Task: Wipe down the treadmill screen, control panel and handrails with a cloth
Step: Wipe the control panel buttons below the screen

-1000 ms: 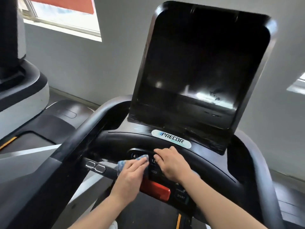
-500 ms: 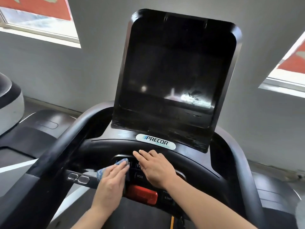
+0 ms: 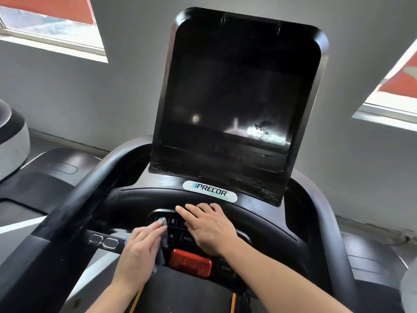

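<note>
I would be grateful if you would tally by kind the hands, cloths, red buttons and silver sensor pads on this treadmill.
Hands: 2, the left hand on the cloth, the right hand flat on the panel.
Cloths: 1, the cloth.
Red buttons: 1, the red button.
Silver pads: 2, the pads on the left bar.
Total: 6.

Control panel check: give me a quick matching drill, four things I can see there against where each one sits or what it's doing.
Things:
1. cloth
2. right hand
3. red stop button
4. PRECOR badge

Places or states:
A. just below the screen
B. lying flat across the keypad
C. under the left hand
D. left of the START key

Pairs: 1-C, 2-B, 3-D, 4-A
</note>
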Demonstrator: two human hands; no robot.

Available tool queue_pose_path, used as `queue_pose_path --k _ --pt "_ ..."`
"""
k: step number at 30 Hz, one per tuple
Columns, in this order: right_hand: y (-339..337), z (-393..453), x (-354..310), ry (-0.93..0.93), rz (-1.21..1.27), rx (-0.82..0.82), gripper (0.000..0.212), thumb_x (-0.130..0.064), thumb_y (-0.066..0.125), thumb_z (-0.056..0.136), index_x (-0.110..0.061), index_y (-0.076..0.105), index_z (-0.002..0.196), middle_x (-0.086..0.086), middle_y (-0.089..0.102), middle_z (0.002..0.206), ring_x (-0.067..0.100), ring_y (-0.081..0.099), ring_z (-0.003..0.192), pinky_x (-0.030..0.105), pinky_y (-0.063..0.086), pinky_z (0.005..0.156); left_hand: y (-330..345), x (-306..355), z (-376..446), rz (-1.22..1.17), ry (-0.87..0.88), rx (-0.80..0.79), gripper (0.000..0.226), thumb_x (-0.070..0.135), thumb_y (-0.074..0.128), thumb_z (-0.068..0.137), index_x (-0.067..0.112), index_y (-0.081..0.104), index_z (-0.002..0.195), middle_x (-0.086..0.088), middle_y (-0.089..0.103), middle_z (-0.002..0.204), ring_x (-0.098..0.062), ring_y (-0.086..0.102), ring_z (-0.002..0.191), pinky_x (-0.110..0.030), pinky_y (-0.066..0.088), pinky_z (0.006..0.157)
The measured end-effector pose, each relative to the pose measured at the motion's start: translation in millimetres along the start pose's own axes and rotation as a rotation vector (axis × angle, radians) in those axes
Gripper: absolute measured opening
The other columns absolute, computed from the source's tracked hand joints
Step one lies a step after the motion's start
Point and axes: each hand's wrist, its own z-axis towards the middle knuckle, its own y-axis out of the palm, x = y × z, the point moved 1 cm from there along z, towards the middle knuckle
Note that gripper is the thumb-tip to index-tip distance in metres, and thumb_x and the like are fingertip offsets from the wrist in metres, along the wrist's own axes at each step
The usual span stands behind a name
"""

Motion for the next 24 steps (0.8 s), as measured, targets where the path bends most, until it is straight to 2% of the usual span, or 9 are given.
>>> queue_pose_path --k 2,4,6,9,11,14,18,22,24 --pt "0 -1 0 0.008 0.007 0.004 0.054 -0.047 0.024 0.110 -0.042 0.015 0.163 -0.004 0.045 0.162 0.028 0.047 0.137 0.054 0.034 0.113 10 15 -7 -0.040 -0.045 0.003 0.044 0.039 0.048 0.103 0.012 0.077 0.123 0.005 0.068 0.135 -0.017 0.060 0.113 -0.015 0.035 0.111" --pt "1 -3 -2 0.008 0.003 0.004 0.053 -0.046 0.025 0.110 -0.042 0.016 0.163 -0.004 0.045 0.162 0.028 0.047 0.137 0.054 0.035 0.112 17 22 -22 -0.076 0.065 -0.072 0.052 0.046 0.039 0.109 0.013 0.078 0.122 0.011 0.065 0.137 -0.017 0.062 0.114 -0.017 0.039 0.110" --pt "1 -2 -1 0.001 0.002 -0.006 0.054 -0.047 0.025 0.110 -0.042 0.016 0.163 -0.005 0.045 0.162 0.028 0.046 0.137 0.053 0.035 0.112 10 12 -19 -0.077 0.095 -0.063 0.052 0.046 0.039 0.110 0.014 0.079 0.119 0.014 0.064 0.137 -0.015 0.063 0.115 -0.017 0.041 0.109" --pt "-1 -3 6 0.019 -0.016 0.028 0.054 -0.048 0.024 0.109 -0.042 0.017 0.163 -0.008 0.045 0.161 0.025 0.047 0.136 0.050 0.036 0.110 6 11 0 -0.058 -0.087 0.064 0.023 0.025 0.065 0.101 0.016 0.079 0.116 0.010 0.070 0.130 -0.011 0.062 0.117 -0.013 0.037 0.111" --pt "0 -3 7 0.019 -0.015 0.028 0.055 -0.048 0.021 0.109 -0.042 0.018 0.163 -0.009 0.045 0.161 0.024 0.047 0.136 0.049 0.037 0.110 16 28 -8 -0.067 -0.107 0.032 0.024 0.009 0.072 0.094 0.016 0.080 0.116 0.009 0.070 0.131 -0.009 0.061 0.116 -0.015 0.038 0.110" --pt "3 -4 4 0.004 -0.017 0.021 0.056 -0.049 0.017 0.108 -0.042 0.018 0.163 -0.011 0.046 0.160 0.023 0.047 0.137 0.048 0.036 0.111 16 27 -25 -0.086 0.037 -0.018 0.022 0.016 0.067 0.096 0.018 0.081 0.113 0.017 0.067 0.132 -0.003 0.058 0.116 -0.017 0.044 0.105" --pt "4 0 4 -0.008 -0.031 0.029 0.057 -0.050 0.016 0.107 -0.043 0.015 0.164 -0.015 0.045 0.159 0.020 0.046 0.137 0.044 0.036 0.111 3 9 -9 -0.039 -0.196 0.101 0.031 0.001 0.081 0.088 0.019 0.081 0.113 0.014 0.070 0.128 -0.007 0.061 0.115 -0.021 0.044 0.106" --pt "6 -2 3 -0.006 -0.039 0.050 0.055 -0.050 0.018 0.108 -0.043 0.018 0.163 -0.018 0.049 0.155 0.018 0.049 0.134 0.042 0.039 0.108 17 33 -37 -0.075 -0.087 0.027 0.035 -0.002 0.081 0.086 0.019 0.081 0.114 0.016 0.069 0.131 -0.005 0.062 0.112 -0.019 0.046 0.105" --pt "5 -1 2 -0.009 -0.037 0.047 0.055 -0.050 0.018 0.109 -0.043 0.020 0.163 -0.019 0.050 0.154 0.018 0.050 0.133 0.042 0.040 0.107 13 24 -43 -0.099 -0.117 0.012 0.033 0.001 0.082 0.086 0.020 0.081 0.113 0.019 0.068 0.128 -0.003 0.062 0.113 -0.023 0.050 0.102"
